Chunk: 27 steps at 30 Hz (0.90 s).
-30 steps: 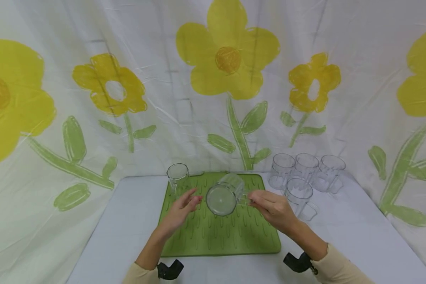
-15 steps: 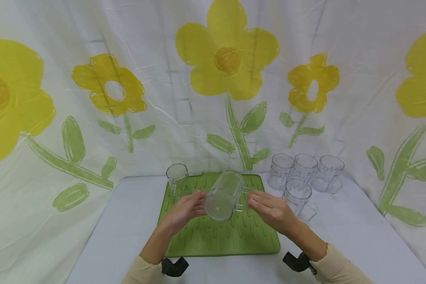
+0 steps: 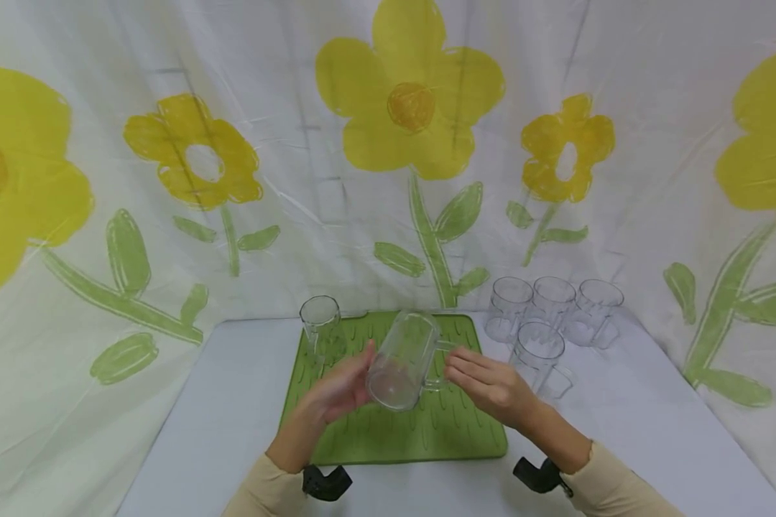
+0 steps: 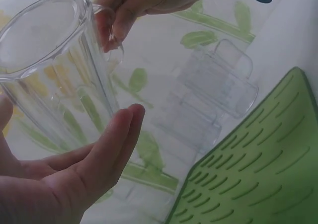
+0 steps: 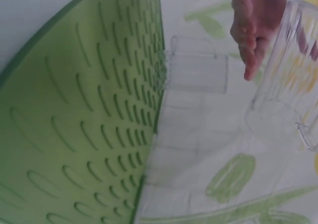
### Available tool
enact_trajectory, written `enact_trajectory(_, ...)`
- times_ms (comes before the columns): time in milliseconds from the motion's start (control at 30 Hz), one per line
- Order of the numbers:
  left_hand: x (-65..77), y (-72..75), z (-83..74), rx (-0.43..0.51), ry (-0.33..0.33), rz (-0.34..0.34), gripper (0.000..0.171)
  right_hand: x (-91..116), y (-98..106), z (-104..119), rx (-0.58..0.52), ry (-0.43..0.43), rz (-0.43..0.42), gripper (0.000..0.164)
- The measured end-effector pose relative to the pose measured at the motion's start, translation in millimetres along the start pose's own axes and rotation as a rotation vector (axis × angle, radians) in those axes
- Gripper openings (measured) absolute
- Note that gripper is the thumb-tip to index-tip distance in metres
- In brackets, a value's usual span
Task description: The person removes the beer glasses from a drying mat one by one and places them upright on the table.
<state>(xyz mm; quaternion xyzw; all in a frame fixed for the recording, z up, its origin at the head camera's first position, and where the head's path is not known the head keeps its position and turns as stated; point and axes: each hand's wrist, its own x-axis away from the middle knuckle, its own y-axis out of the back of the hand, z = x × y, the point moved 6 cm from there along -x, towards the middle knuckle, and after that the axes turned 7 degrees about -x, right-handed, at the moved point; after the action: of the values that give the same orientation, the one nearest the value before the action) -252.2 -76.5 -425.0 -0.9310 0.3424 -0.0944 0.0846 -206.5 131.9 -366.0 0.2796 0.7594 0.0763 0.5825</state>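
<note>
A clear glass mug [image 3: 401,362] is held tilted above the green mat, one round end toward me. My right hand [image 3: 488,384] grips its handle [image 3: 436,385] from the right. On the other side, my left hand [image 3: 344,388] cups the mug's lower side, thumb up along the glass. The left wrist view shows the left hand's fingers [image 4: 117,134] extended beside the mug [image 4: 69,80], without curling tightly round it. Another glass mug [image 3: 321,327] stands at the mat's back left corner. In the right wrist view that standing mug [image 5: 198,74] appears sideways.
The ridged green drying mat [image 3: 414,441] lies on a white table [image 3: 226,402]. Right of it, several clear glass mugs [image 3: 538,348] stand close together, the front one with its handle to the right. A flowered curtain [image 3: 336,237] hangs right behind the table.
The left hand has moved right, from beside the mug to touching its side. The mug has tilted further and its near end has dropped slightly. The right hand keeps hold of the handle.
</note>
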Motion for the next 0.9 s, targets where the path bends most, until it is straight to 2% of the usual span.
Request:
enact_trajectory(167, -0.4, -5.2, 6.8, 0.026, 0.08, 0.01, 0.088, -1.5, -1.5, 3.8, 0.013, 0.029, 0.007, 0.024)
enact_trajectory(400, -3.3, -9.5, 12.9, 0.067, 0.115, 0.035, 0.096, -3.8, -2.6, 8.1, 0.029, 0.057, 0.013, 0.023)
enact_trajectory(600, -5.0, -7.8, 17.0, 0.064, 0.161, -0.044, 0.092, 0.2, -6.1, 10.3, 0.025, 0.051, 0.042, 0.022)
enact_trajectory(700, -5.7, -7.1, 18.9, 0.092, 0.179, -0.08, 0.087, 2.4, -6.5, 10.0, 0.017, 0.036, 0.049, 0.023)
enact_trajectory(900, -8.6, -7.9, 17.5, 0.121, 0.166, -0.09, 0.085, 4.7, -7.3, 7.5, -0.005, 0.004, 0.056, 0.023)
